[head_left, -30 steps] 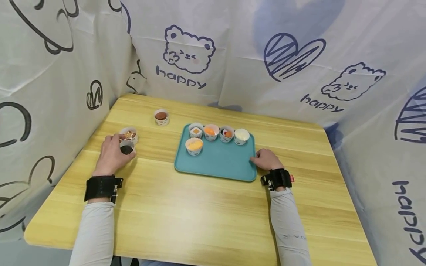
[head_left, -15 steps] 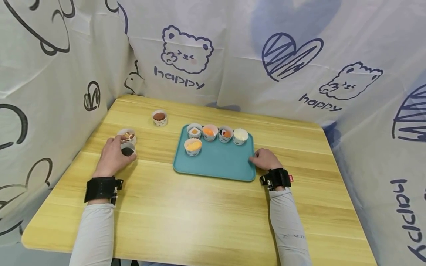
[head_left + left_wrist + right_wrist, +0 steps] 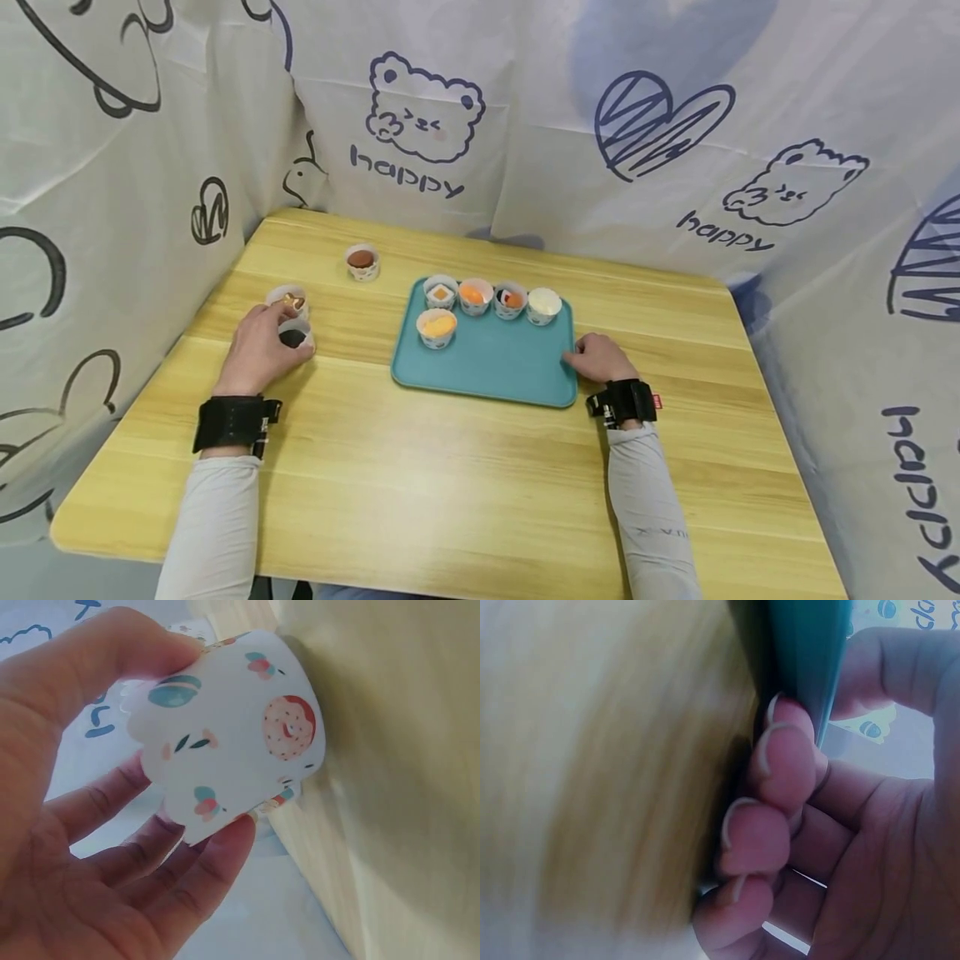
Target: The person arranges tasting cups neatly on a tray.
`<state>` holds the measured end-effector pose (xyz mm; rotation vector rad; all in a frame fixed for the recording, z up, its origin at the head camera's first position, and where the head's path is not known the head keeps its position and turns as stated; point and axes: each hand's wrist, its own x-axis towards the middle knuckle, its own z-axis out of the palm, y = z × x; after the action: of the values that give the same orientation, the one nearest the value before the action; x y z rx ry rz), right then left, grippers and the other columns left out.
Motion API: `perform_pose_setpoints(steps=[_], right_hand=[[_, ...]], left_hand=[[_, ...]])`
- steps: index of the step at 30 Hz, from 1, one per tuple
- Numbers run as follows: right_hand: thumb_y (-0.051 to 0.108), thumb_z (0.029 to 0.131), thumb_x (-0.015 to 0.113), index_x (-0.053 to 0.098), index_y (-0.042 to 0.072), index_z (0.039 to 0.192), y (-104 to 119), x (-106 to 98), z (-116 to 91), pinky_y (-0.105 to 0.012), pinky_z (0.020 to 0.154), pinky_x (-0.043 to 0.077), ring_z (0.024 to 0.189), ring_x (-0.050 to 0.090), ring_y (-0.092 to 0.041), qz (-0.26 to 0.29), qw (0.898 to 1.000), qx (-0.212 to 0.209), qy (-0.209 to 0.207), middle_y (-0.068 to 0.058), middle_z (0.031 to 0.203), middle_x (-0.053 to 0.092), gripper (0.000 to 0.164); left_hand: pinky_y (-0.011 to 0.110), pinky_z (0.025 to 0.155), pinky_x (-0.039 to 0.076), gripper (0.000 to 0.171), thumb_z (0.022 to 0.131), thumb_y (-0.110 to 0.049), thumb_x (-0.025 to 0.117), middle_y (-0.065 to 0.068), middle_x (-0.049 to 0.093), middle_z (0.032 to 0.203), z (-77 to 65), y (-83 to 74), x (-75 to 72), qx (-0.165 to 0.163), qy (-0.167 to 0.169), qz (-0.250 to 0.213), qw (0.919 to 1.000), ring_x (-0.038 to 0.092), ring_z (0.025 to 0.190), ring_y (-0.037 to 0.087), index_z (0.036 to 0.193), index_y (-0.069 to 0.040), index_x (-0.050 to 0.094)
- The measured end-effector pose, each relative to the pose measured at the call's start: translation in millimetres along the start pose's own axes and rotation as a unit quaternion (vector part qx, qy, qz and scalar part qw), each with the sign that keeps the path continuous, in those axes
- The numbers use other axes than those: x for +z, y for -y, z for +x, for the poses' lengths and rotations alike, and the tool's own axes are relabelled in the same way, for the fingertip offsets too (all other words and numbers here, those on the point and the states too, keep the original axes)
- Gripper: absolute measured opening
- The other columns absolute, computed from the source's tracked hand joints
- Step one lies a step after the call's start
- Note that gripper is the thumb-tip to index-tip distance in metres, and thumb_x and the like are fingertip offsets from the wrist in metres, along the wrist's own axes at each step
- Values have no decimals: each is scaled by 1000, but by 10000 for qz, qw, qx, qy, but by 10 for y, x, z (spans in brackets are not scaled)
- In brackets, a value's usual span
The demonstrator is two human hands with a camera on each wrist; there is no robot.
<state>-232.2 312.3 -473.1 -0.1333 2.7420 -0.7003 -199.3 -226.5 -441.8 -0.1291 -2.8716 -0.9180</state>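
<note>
My left hand [image 3: 260, 348] pinches a white paper baking cup [image 3: 305, 335] with something dark in it, at the table's left side. In the left wrist view the cup [image 3: 232, 735] shows donut and leaf prints, with the thumb on one side and fingers on the other. Just behind it stands another paper cup [image 3: 279, 294] with brown and white contents, partly hidden by the hand. My right hand [image 3: 602, 358] grips the right edge of a teal tray [image 3: 495, 367], thumb above the rim and fingertips curled at its underside in the right wrist view.
Several filled paper cups stand on the tray: a row at its back, and one with yellow contents [image 3: 437, 327] at front left. A cup with a brown filling [image 3: 362, 263] is on the wooden table [image 3: 420, 475] behind left. Printed cloth [image 3: 540, 117] hangs around the table.
My left hand and its cup have shifted slightly to the right, a little away from the cup behind. The right hand keeps its hold on the tray, which stays in place.
</note>
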Motion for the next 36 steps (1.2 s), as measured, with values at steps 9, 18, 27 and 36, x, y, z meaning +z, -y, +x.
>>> perform_pose_setpoints(steps=[9,18,27,36], right_hand=[[31,95,57,44,15,59,25,-33,-40,-28,52,31,49,37,-14,6,10000,7,-33,4,53,36,42],[32,96,58,44,15,58,-3,-52,-30,-29,53,31,48,35,-14,21,10000,-36,-32,4,53,34,43],[33,96,57,44,16,58,-39,-10,5,-28,53,32,48,35,-14,21,10000,-12,16,4,53,35,44],[33,94,56,43,15,58,-6,9,6,-28,52,30,48,34,-14,-45,10000,-41,-1,4,53,34,43]], left_hand=[[65,98,41,54,77,-15,83,33,55,132,113,-139,16,177,179,0,9997,51,118,51,122,7,63],[59,93,42,50,79,-16,82,29,65,113,319,-436,34,439,334,4,9985,57,106,44,119,7,64],[55,90,50,47,78,-14,82,25,66,114,581,-910,136,674,643,-213,9954,61,104,41,118,4,64],[50,89,54,46,80,-12,80,22,65,114,737,-1448,299,1121,880,-462,9887,61,101,35,121,3,63]])
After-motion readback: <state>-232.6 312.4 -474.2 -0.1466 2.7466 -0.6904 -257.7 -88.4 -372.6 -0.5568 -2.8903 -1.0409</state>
